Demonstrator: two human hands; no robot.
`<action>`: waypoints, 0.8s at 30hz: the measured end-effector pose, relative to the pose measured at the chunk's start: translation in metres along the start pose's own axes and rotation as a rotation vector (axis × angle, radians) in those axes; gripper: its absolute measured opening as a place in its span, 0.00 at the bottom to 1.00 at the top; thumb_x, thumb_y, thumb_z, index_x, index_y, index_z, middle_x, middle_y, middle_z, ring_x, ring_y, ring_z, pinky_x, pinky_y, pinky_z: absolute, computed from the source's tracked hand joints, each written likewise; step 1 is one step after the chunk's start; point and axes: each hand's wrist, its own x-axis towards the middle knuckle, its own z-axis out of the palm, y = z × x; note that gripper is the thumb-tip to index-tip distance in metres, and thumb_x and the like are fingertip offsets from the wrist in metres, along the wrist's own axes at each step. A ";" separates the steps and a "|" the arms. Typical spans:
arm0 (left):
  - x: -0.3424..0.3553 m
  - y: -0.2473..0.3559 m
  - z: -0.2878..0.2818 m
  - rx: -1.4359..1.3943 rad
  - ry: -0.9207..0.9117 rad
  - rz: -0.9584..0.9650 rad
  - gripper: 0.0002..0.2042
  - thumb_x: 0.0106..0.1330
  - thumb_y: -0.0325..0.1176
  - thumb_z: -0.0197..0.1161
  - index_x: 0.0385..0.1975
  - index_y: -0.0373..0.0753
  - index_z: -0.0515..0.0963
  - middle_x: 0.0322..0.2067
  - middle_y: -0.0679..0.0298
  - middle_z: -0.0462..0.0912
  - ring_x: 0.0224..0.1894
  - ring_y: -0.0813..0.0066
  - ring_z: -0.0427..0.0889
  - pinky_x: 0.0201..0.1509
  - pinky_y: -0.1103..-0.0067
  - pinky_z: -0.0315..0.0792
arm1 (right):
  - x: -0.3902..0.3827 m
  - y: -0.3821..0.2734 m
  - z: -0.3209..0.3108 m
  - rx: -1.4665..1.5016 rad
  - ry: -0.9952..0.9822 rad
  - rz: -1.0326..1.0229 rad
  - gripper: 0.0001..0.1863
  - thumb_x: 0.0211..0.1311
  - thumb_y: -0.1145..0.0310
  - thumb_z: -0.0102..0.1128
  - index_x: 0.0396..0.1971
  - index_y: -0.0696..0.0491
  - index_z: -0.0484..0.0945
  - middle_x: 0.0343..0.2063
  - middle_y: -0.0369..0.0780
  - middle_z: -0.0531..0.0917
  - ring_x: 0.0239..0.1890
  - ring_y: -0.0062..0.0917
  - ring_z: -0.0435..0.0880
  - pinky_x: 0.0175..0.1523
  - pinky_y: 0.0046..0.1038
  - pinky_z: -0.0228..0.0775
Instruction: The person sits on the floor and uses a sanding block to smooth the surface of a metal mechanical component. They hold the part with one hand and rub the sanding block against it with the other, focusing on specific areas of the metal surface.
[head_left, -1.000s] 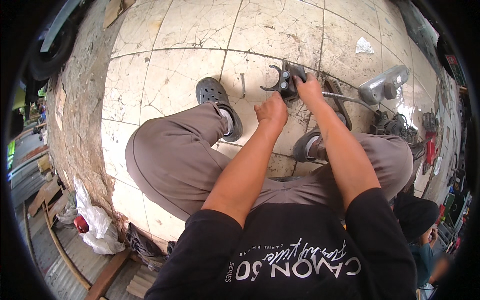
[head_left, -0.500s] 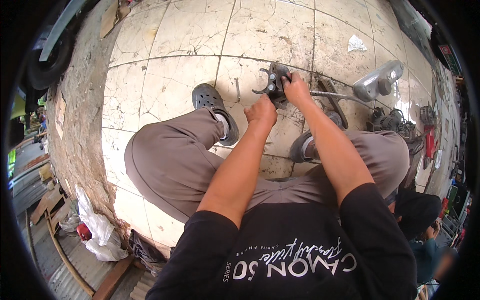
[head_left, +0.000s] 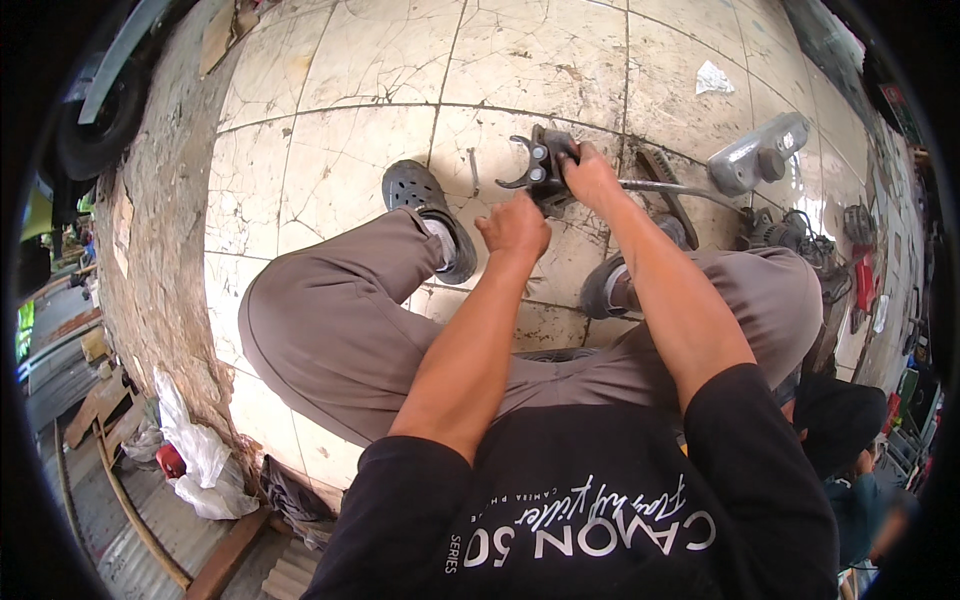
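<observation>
- Two sets of fingers were at work: those of the right hand (head_left: 592,178) were closed on the black end of the part (head_left: 545,165), with the thumb over its top.
- The left hand (head_left: 515,228) was curled nearly into a fist against the near side of the part; from where I stood I couldn't tell whether its fingers pinched anything.
- The part was held low over the floor (head_left: 370,150), just beyond the person's feet, its open fork (head_left: 512,183) pointing left and two bolts (head_left: 540,153) facing up.
- My guess at the step: the right hand was steadying the part while the left worked or felt along its near edge.
- The next move, as I judged it, called for a firm right-hand hold and clear sight of whatever the left fingers covered; a slack grip could have let the part twist.
- A rod (head_left: 715,199) ran out rightward from beside the right hand; whether it joined the part was hidden.
- Beneath the rod lay a brush (head_left: 655,165). A small metal bar (head_left: 474,172) lay left of the fork, near the left shoe (head_left: 410,185).
- Farther right sat a silver tank (head_left: 735,165), and a motor (head_left: 770,235) nearer the right knee.
</observation>
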 end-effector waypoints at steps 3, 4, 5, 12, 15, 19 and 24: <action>-0.005 -0.014 -0.010 0.027 -0.048 -0.020 0.15 0.65 0.39 0.56 0.45 0.39 0.78 0.45 0.53 0.83 0.51 0.54 0.80 0.57 0.54 0.63 | -0.010 -0.005 0.001 0.012 -0.102 -0.039 0.21 0.63 0.59 0.56 0.45 0.63 0.72 0.41 0.59 0.81 0.46 0.54 0.79 0.51 0.43 0.71; -0.004 -0.018 -0.013 0.046 -0.085 -0.012 0.15 0.65 0.40 0.56 0.46 0.39 0.78 0.46 0.53 0.82 0.52 0.54 0.80 0.57 0.54 0.63 | -0.014 -0.008 0.002 -0.011 -0.110 -0.046 0.21 0.63 0.59 0.56 0.44 0.64 0.72 0.40 0.59 0.81 0.46 0.54 0.79 0.51 0.43 0.71; -0.003 -0.021 -0.018 0.067 -0.113 -0.004 0.15 0.65 0.41 0.56 0.46 0.39 0.78 0.47 0.53 0.82 0.52 0.55 0.79 0.57 0.54 0.63 | -0.014 -0.012 0.004 -0.028 -0.114 -0.061 0.21 0.63 0.60 0.56 0.44 0.64 0.72 0.40 0.60 0.80 0.46 0.55 0.79 0.51 0.43 0.71; 0.009 -0.026 -0.027 0.081 -0.076 0.059 0.34 0.61 0.46 0.64 0.65 0.39 0.61 0.54 0.52 0.77 0.56 0.55 0.77 0.58 0.59 0.67 | -0.017 -0.013 0.016 -0.044 -0.043 -0.051 0.20 0.62 0.60 0.56 0.43 0.63 0.72 0.37 0.61 0.80 0.44 0.55 0.79 0.50 0.46 0.70; 0.014 -0.023 -0.034 0.017 -0.036 0.138 0.40 0.60 0.43 0.65 0.69 0.41 0.53 0.53 0.53 0.78 0.56 0.58 0.77 0.58 0.63 0.68 | -0.015 -0.011 0.013 -0.037 -0.061 -0.091 0.20 0.62 0.59 0.56 0.42 0.63 0.72 0.35 0.61 0.80 0.42 0.54 0.80 0.49 0.46 0.71; 0.015 -0.004 -0.045 0.181 -0.117 0.098 0.34 0.63 0.38 0.60 0.69 0.42 0.55 0.50 0.57 0.81 0.56 0.61 0.77 0.58 0.65 0.67 | -0.011 0.000 0.008 -0.065 -0.076 -0.141 0.21 0.62 0.58 0.56 0.42 0.63 0.72 0.33 0.61 0.81 0.40 0.54 0.80 0.47 0.46 0.72; 0.024 -0.002 -0.042 0.226 -0.001 0.121 0.28 0.60 0.38 0.65 0.59 0.36 0.66 0.43 0.53 0.83 0.48 0.57 0.82 0.49 0.65 0.75 | -0.013 -0.011 0.016 -0.054 -0.059 -0.039 0.24 0.62 0.56 0.56 0.44 0.65 0.72 0.38 0.61 0.80 0.45 0.52 0.80 0.49 0.43 0.71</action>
